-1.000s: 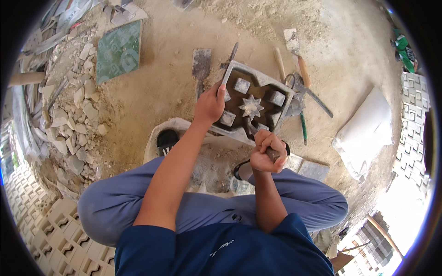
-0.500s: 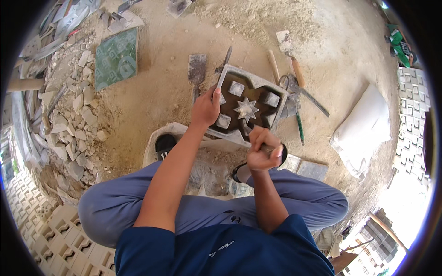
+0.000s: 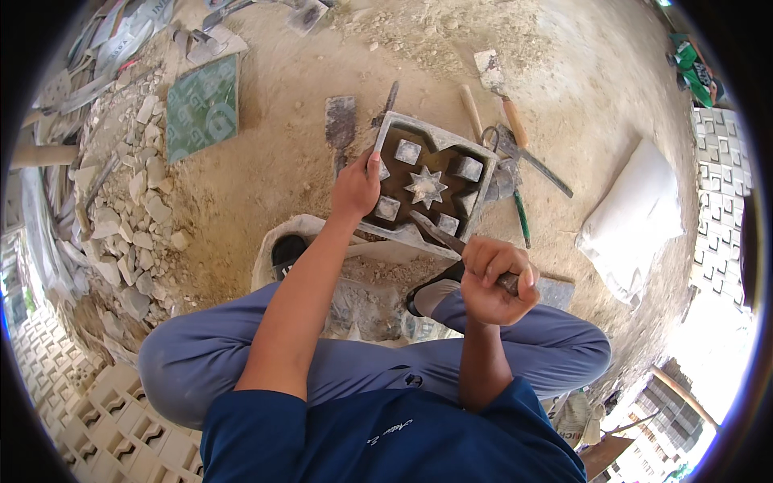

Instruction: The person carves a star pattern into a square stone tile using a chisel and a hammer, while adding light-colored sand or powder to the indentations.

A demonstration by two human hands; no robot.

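Hands are busy over a square grey mould that sits on the sandy ground, just past the person's knees. Only one view shows it, looking down from the head.

The left hand rests on the near-left rim of the mould, fingers curled over the edge, holding it still. The right hand is closed tight in a fist around the handle of a trowel — its blade reaches in over the near edge of the mould. Inside the mould stand a star-shaped piece in the middle and small square blocks around it.

More tools lie just behind the mould: a flat scraper, a trowel with a wooden handle and a long metal bar. A green patterned tile lies to the left, beside a heap of broken rubble. A white sack lies to the right.

What could go wrong? The blade might slip off the rim and poke the left fingers, since they sit so near. A hard push might also tip the mould — it looks propped on its near side.
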